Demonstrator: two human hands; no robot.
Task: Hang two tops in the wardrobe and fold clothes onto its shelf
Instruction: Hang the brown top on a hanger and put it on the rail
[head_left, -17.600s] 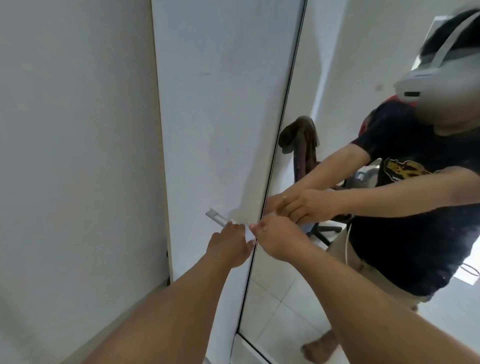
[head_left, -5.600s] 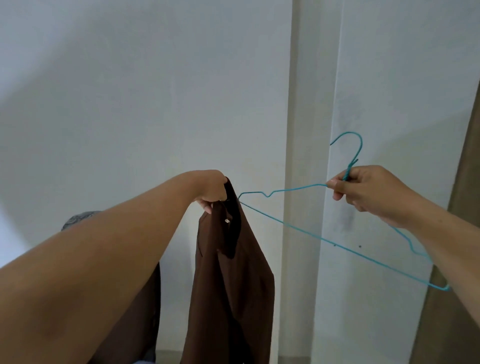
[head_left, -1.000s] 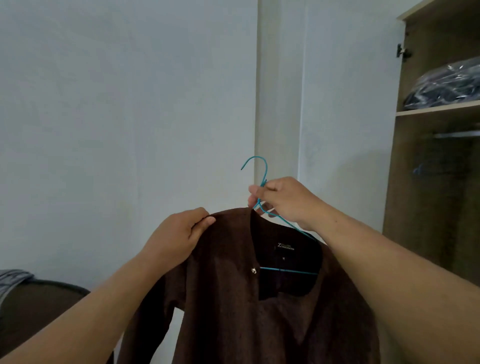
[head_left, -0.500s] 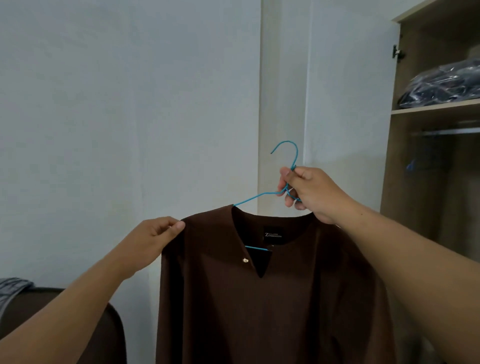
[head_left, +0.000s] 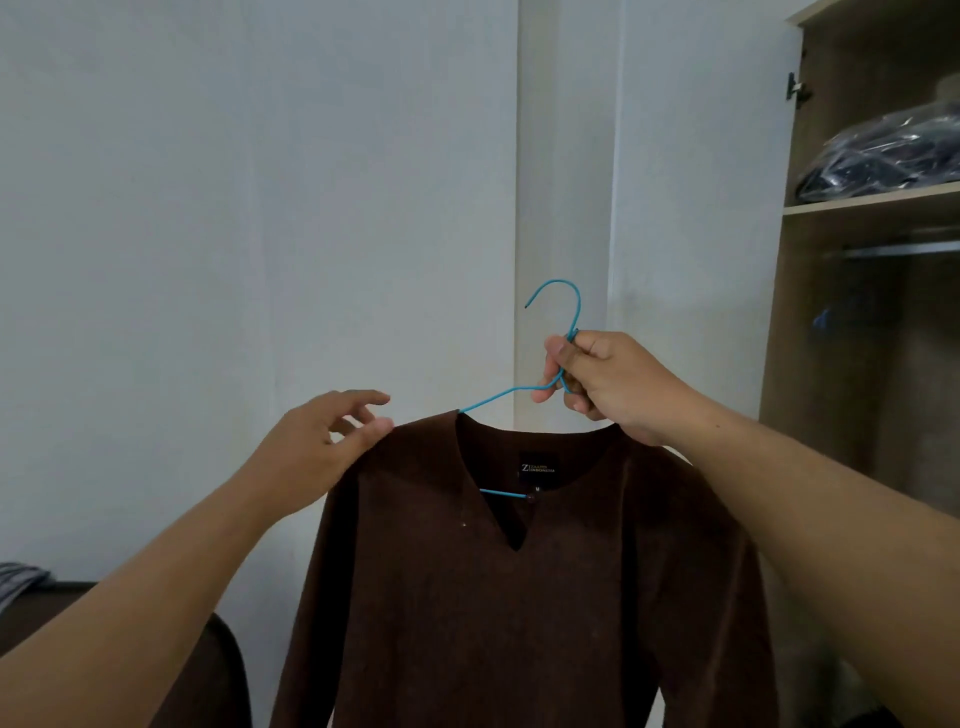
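I see the right hand (head_left: 605, 384) pinching the teal wire hanger (head_left: 561, 312) at its neck, dark brown long-sleeved top (head_left: 519, 597) draped centre frame. Left hand (head_left: 324, 441), fingers loose, touches the shoulder. I'd square that shoulder, then hook onto the wardrobe's metal rail (head_left: 893, 249) at 2 o'clock.

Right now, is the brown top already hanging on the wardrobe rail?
No, the right hand holds the blue hanger with the brown top outside the wardrobe.
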